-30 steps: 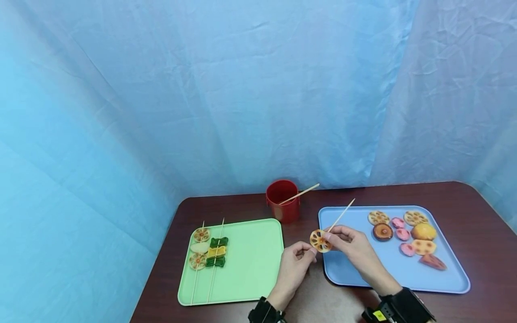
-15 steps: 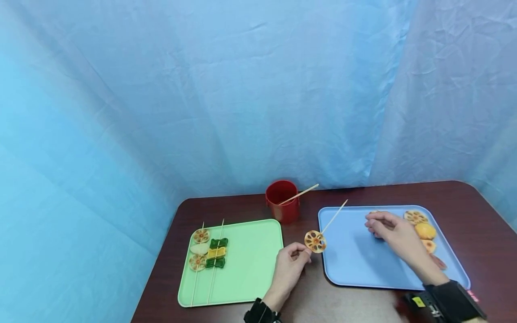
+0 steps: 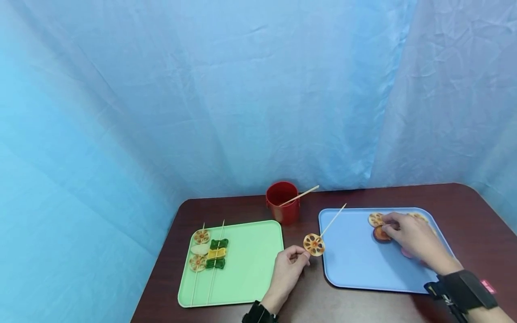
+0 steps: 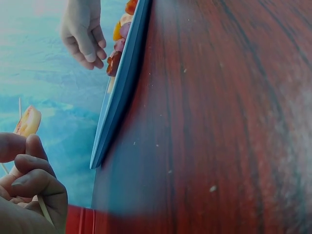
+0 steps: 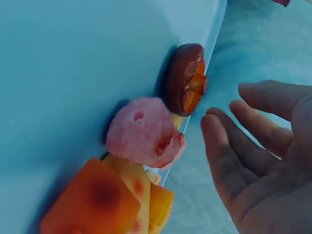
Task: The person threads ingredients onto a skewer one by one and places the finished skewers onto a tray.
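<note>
Reaching over the blue tray, the right hand has its fingertips just at the brown round piece, beside a pale lotus slice at the tray's far side. To my eye the piece wants a pinch by its rim, thumb on one edge and a finger on the other, so its flat face stays free for the stick; a pink piece lies right against it, so a narrow, careful pinch would keep from dragging that one along. From the wrist view the fingers look loosely extended and a little spread, not closed on anything; the palm faces down and the wrist lies low over the tray.

Over the table between the two trays, the left hand pinches the skewer at its lower end, fingers curled tight around it, and a lotus slice sits threaded just above the fingertips. The stick tilts up and away to the right. Holding it at that slant, tip clear, would serve well.
</note>
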`<state>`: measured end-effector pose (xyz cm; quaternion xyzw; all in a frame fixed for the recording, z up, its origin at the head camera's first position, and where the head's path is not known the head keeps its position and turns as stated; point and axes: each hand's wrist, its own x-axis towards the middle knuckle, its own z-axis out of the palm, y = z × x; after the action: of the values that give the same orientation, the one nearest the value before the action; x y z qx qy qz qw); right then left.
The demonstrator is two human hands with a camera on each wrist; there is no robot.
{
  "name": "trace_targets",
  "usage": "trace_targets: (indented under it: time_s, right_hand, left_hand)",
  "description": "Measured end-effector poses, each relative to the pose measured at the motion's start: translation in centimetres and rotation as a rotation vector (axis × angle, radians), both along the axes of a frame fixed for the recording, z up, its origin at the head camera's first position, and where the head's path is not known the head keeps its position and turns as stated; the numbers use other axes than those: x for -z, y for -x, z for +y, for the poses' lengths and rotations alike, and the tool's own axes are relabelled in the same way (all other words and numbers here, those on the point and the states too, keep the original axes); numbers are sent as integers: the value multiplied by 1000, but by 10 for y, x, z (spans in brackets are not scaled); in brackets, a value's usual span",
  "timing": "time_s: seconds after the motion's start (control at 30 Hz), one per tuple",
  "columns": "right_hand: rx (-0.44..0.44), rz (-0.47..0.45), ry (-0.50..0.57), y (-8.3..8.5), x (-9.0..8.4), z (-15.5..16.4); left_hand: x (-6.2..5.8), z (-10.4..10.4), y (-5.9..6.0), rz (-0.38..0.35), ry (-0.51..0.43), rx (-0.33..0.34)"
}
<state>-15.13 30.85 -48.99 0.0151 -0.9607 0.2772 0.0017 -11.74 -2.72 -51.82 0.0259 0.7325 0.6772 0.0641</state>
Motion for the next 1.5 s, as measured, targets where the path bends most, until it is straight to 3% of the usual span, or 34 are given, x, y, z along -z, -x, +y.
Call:
trace_targets:
  time_s: [0.3, 1.1, 1.5]
  right_hand:
    - [-7, -37, -103, 8, 6, 2]
    - [-139, -99, -111, 11, 2, 0]
    - [-106, -172, -65, 8, 3, -6]
  left_hand:
    - [0, -2, 0, -20, 13, 13]
    - [2, -6, -3, -26, 29, -1]
    - [0, -7, -4, -25, 12, -10]
